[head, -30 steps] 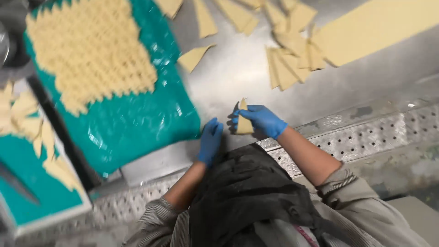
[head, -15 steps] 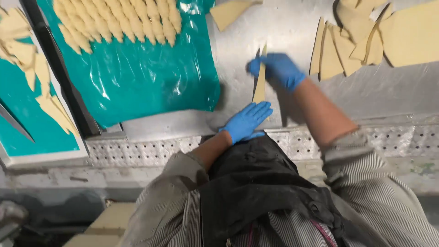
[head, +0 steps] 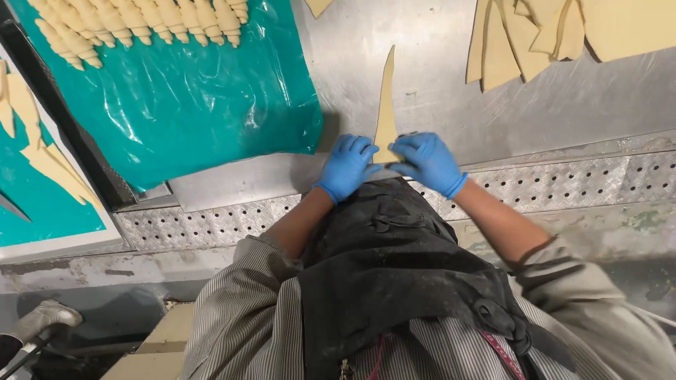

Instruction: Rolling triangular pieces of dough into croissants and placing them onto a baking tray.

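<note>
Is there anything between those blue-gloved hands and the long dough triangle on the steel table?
No, nothing visible. The left hand and the right hand already rest on the wide near end of the dough triangle, which lies flat on the steel table. The teal sheet lies off to the left, clear of both.
</note>
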